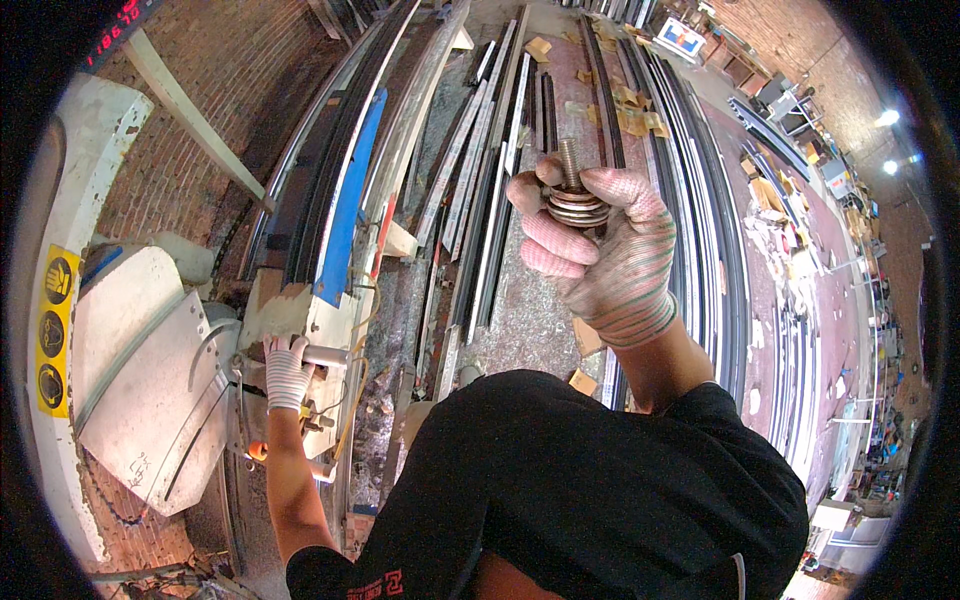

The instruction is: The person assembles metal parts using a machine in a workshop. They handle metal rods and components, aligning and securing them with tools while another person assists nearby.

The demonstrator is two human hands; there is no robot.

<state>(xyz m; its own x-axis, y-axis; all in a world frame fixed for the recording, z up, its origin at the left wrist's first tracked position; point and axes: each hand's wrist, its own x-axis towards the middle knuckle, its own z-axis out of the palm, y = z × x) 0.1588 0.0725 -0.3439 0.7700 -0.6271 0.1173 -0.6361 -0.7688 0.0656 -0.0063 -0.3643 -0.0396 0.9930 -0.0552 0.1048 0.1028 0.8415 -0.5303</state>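
Observation:
In my right hand (610, 240), raised in front of me, a threaded bolt (569, 165) stands nearly upright. Thick metal washers (577, 208) are stacked around the bolt's lower part. My gloved thumb and fingers are closed round this stack, which hides part of it. Lower at the left, my left hand (287, 372), in a striped glove, rests with its fingers on the pale machine (265, 318). It lies beside a light grey cylinder (327, 356) that sticks out to the right. The fingertips are small and partly hidden.
A blue strip (350, 205) and dark profiles lie along the machine bed. Long metal profiles (480, 200) cover the floor ahead, with more bundles (700, 230) at the right. A large white guard (150, 400) stands at the left, beside a yellow warning label (54, 335).

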